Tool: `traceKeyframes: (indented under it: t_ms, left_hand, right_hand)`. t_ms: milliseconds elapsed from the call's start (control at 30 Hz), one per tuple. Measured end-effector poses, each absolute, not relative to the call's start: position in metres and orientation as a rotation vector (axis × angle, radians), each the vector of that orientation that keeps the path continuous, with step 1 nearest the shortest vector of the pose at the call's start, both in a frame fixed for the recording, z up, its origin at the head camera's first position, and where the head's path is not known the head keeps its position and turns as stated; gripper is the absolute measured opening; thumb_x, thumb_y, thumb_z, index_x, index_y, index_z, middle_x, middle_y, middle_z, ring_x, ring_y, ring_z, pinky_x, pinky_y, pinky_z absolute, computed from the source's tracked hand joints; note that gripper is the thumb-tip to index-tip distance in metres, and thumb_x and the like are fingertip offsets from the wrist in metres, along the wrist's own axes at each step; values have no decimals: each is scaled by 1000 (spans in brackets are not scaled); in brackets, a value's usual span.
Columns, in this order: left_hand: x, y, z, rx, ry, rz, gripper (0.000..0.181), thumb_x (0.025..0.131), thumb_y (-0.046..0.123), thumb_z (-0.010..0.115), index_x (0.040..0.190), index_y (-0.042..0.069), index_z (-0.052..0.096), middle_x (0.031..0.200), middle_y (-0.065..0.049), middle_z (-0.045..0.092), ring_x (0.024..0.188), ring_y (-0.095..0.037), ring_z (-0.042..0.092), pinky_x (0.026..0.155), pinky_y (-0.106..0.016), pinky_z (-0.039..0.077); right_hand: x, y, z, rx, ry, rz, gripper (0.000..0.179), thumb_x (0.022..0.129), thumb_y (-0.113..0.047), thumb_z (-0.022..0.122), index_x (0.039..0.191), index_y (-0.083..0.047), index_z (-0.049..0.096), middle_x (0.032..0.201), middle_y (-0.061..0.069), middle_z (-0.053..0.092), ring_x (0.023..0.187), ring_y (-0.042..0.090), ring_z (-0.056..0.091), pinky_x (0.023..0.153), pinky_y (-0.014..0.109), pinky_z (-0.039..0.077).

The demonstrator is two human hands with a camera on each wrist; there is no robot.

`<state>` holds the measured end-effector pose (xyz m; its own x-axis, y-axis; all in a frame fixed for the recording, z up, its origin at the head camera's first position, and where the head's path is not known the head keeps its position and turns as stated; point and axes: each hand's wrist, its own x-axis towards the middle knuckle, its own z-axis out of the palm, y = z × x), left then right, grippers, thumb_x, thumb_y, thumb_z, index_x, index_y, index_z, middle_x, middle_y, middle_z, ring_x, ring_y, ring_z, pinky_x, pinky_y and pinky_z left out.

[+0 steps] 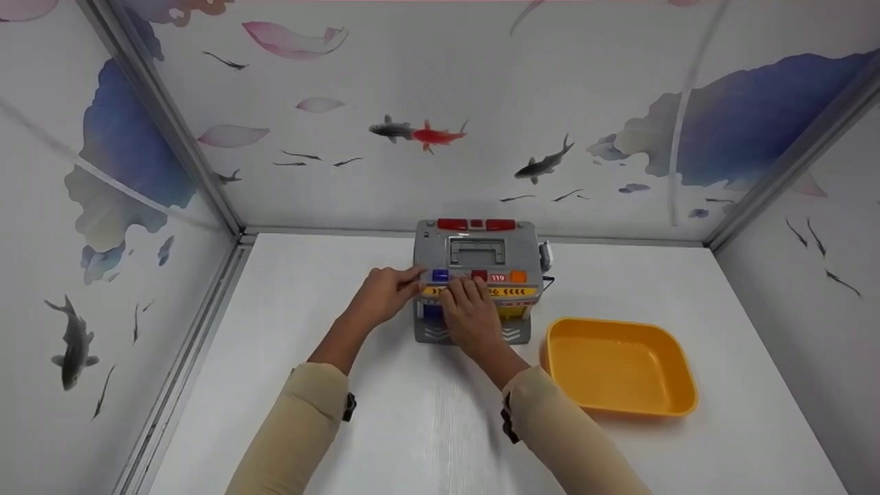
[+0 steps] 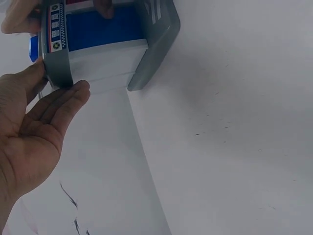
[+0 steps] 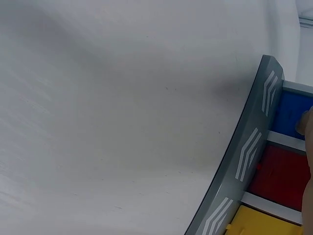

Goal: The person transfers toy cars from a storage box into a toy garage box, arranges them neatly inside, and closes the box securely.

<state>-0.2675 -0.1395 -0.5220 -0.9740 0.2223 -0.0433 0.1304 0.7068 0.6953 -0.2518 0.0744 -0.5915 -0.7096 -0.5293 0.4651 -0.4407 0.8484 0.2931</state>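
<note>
A grey toy garage [image 1: 433,253] stands upright at the back of the table, with coloured buttons and a yellow strip along its front. My left hand [image 1: 386,297] pinches the roof's front left corner, thumb and fingers on either side of the edge in the left wrist view. The right hand [image 1: 474,320] reaches over the roof's front edge, fingers bent on top, thumb touching the blue door [image 2: 127,29] below. Beside that door, a red door [image 3: 279,176] and a yellow door [image 3: 259,223] show in the right wrist view. All three look closed.
On the right of the table lies a yellow-orange tray [image 1: 619,368], close to the right forearm. White panels [image 1: 440,185] printed with fish and petals enclose the white table [image 1: 392,419] at the back and both sides. A small grey-white part [image 1: 546,256] juts from the garage's right side.
</note>
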Motion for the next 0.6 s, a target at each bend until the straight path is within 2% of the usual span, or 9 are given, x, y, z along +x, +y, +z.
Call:
traceKeyframes:
  t_ms: [100, 200, 267, 367, 467, 600]
  left_hand:
    - [-266, -139, -529, 254, 2791, 1197, 43, 114, 38, 65, 155, 26, 66, 130, -8, 83, 95, -16, 73, 88, -38, 64]
    - [-263, -140, -536, 221, 2811, 1244, 45, 113, 44, 63, 156, 31, 65, 138, -9, 79, 116, -25, 79, 102, -48, 65]
    - [-260, -140, -541, 205, 2838, 1250, 46, 114, 50, 60, 157, 35, 63, 142, -10, 77, 129, -31, 76, 110, -54, 62]
    - [-256, -140, -547, 219, 2905, 1241, 48, 114, 54, 55, 158, 34, 62, 152, -9, 69, 145, -34, 66, 122, -57, 54]
    - [-250, -140, -549, 252, 3016, 1177, 51, 114, 54, 55, 158, 29, 63, 158, -10, 65, 148, -34, 63, 123, -56, 52]
    - [-240, -138, -546, 283, 3208, 936, 56, 114, 57, 55, 158, 25, 63, 159, -10, 65, 145, -35, 66, 117, -58, 57]
  right_hand:
    - [-250, 73, -590, 696, -2491, -174, 43, 103, -34, 80, 129, -13, 52, 144, 11, 59, 137, 29, 57, 126, 46, 49]
    - [-246, 71, -587, 696, -2529, -101, 43, 105, -33, 76, 133, -11, 53, 149, 13, 60, 141, 31, 57, 128, 49, 47]
    - [-244, 71, -585, 704, -2559, -50, 45, 105, -33, 76, 137, -9, 53, 154, 15, 59, 144, 33, 57, 130, 51, 46]
    - [-238, 73, -580, 739, -2612, 35, 55, 105, -32, 76, 147, -7, 51, 162, 17, 55, 151, 35, 54, 134, 54, 41]
    - [-232, 79, -572, 800, -2639, 154, 66, 103, -34, 79, 155, -6, 50, 167, 16, 50, 156, 34, 50, 136, 54, 38]
    - [-222, 97, -565, 913, -2567, 261, 78, 96, -40, 87, 160, -14, 53, 169, 12, 49, 159, 32, 48, 135, 55, 38]
